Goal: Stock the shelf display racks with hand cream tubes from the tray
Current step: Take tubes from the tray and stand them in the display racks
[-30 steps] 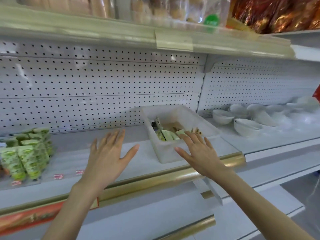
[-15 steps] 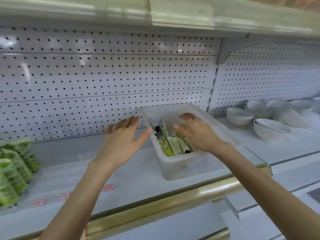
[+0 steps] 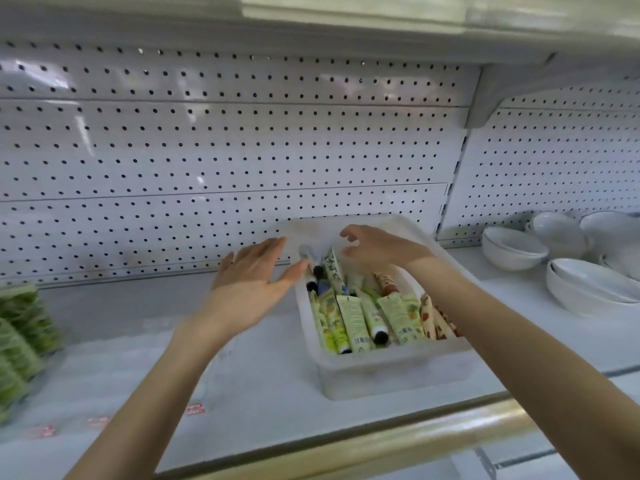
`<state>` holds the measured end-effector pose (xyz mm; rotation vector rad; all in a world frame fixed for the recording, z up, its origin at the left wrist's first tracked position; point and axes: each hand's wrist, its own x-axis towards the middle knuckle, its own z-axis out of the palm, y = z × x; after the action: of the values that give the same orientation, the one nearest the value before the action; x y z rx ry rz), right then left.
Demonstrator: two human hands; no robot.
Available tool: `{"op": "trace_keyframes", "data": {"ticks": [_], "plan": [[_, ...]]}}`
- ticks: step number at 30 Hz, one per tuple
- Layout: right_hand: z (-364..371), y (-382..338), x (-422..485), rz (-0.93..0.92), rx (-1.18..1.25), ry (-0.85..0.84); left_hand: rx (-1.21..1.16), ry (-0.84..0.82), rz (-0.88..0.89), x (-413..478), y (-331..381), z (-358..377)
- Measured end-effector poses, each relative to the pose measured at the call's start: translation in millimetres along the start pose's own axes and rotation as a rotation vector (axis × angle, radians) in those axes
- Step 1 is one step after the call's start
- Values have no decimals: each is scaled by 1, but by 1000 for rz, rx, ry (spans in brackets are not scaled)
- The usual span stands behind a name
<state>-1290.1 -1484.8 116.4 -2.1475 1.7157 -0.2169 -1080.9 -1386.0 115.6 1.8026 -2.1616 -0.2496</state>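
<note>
Starting at your far nine o'clock, green packets [image 3: 20, 341] sit stacked on the shelf [image 3: 259, 375], and your left hand [image 3: 252, 282] hovers flat, fingers straight and holding nothing, at the ten o'clock corner of the tray [image 3: 391, 372]. Hand cream tubes [image 3: 349, 320] lie jumbled inside the tray. Your right hand [image 3: 377, 249] arches over its twelve o'clock end, fingers loosely spread and empty, with white bowls [image 3: 512, 247] at three o'clock.

The tray [image 3: 391, 372] is set on the shelf [image 3: 263, 368], with hand cream tubes [image 3: 353, 320] laid in it. Bowls [image 3: 512, 247] are stacked to its right, what seem to be packets [image 3: 24, 327] far left, and a pegboard [image 3: 225, 161] behind.
</note>
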Motion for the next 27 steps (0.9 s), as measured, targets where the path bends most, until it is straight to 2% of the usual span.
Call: {"op": "trace_keyframes", "data": {"ticks": [6, 13, 23, 27], "plan": [[7, -16, 29, -43, -7, -50, -36, -20, -95, 2, -3, 7], [28, -31, 43, -58, -93, -100, -82, -9, -109, -3, 1, 12], [13, 15, 40, 53, -130, -114, -131, 4, -128, -2, 0, 14], [5, -2, 39, -52, -127, -138, -135, 2, -124, 0, 1, 15]]}}
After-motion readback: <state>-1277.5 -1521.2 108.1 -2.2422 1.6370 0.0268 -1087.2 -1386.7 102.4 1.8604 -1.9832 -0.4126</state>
